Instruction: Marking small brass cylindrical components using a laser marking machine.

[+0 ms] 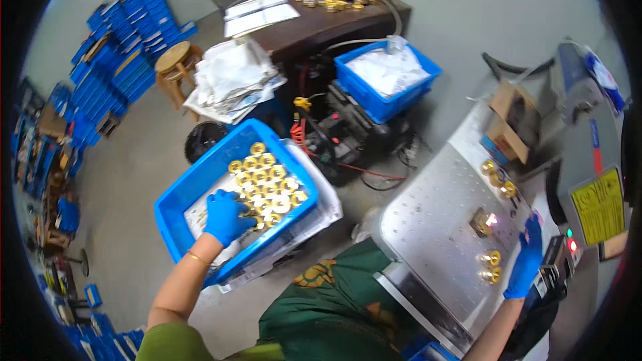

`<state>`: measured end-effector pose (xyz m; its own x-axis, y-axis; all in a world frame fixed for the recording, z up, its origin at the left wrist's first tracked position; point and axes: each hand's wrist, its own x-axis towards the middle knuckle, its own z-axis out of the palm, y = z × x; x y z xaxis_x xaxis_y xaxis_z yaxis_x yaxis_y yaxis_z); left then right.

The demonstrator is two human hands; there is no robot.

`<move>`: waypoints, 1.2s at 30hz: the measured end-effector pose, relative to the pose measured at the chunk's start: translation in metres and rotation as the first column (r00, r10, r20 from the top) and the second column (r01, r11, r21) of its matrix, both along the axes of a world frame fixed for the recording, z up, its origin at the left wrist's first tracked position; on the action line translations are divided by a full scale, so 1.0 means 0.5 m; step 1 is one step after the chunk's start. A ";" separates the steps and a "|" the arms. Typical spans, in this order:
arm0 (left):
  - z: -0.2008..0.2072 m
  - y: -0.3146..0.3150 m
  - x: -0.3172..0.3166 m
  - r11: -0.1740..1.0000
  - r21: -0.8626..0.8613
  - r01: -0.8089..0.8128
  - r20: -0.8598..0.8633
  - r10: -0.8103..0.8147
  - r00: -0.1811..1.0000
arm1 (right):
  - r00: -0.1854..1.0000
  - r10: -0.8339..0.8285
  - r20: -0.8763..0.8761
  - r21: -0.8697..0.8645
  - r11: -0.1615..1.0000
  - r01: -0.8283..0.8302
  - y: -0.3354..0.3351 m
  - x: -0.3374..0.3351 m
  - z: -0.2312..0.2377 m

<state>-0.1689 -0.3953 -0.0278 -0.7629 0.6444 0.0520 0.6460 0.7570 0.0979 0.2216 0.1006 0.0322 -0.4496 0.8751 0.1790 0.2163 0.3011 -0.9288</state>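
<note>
**Blue-gloved left hand (pixel 227 217) goes in among the shiny gold metal rings (pixel 276 173)!**

Closest in, dark green patterned trousers (pixel 321 307), and just beyond them the deep blue rectangular plastic bin (pixel 168 230), rings bunched on its right side. The left hand is right there at their edge, fingers curled down; whether its grip is closed round one, I cannot tell. Over to the right, the blue-gloved right hand (pixel 527 261) is released, fingers stretched out, beside the dotted silver metal counter (pixel 428 227). And there, more gold pieces, two near and a few farther back, with a small brownish block (pixel 480 222) glowing red between!

My read: this is the part-handling step, rings at the bin, block at the machine. The next move calls for a clean pinch on a single ring, neighbours undisturbed. Far back, a dark brown wooden counter (pixel 284 39) carries yet more gold pieces (pixel 334 4).
</note>
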 end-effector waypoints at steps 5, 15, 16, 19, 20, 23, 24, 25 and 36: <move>0.060 0.038 -0.022 0.963 -0.266 -0.030 0.236 0.095 0.967 | 0.977 0.014 0.215 0.156 0.987 -0.049 -0.049 0.034 0.006; 0.178 0.505 0.124 0.549 0.467 0.693 -0.124 -0.735 0.667 | 0.649 -0.042 0.760 0.437 0.771 -0.463 -0.106 0.027 0.007; 0.171 0.560 0.156 0.474 0.491 0.731 -0.166 -0.773 0.612 | 0.690 -0.027 0.723 0.475 0.745 -0.468 -0.103 0.027 0.008; 0.148 0.674 0.246 0.380 0.571 0.728 -0.097 -0.849 0.519 | 0.888 0.197 0.416 0.357 0.862 -0.359 -0.081 0.032 0.016; 0.140 0.700 0.270 0.386 0.554 0.737 -0.092 -0.852 0.515 | 0.885 0.205 0.418 0.360 0.857 -0.368 -0.073 0.033 0.020; 0.120 0.747 0.313 0.376 0.547 0.748 -0.077 -0.867 0.492 | 0.964 0.182 0.196 -0.239 0.962 -0.133 -0.041 0.024 0.029; 0.114 0.756 0.321 0.421 0.538 0.730 0.002 -0.867 0.498 | 0.976 0.132 0.175 -0.403 0.914 -0.052 -0.031 0.016 0.030; 0.108 0.762 0.324 0.477 0.521 0.708 0.099 -0.857 0.505 | 0.983 0.080 0.162 -0.556 0.831 0.024 -0.026 0.014 0.032; 0.063 0.815 0.324 0.383 0.602 0.700 0.095 -0.906 0.413 | 0.983 0.110 0.149 -0.260 0.963 -0.069 0.010 -0.027 0.043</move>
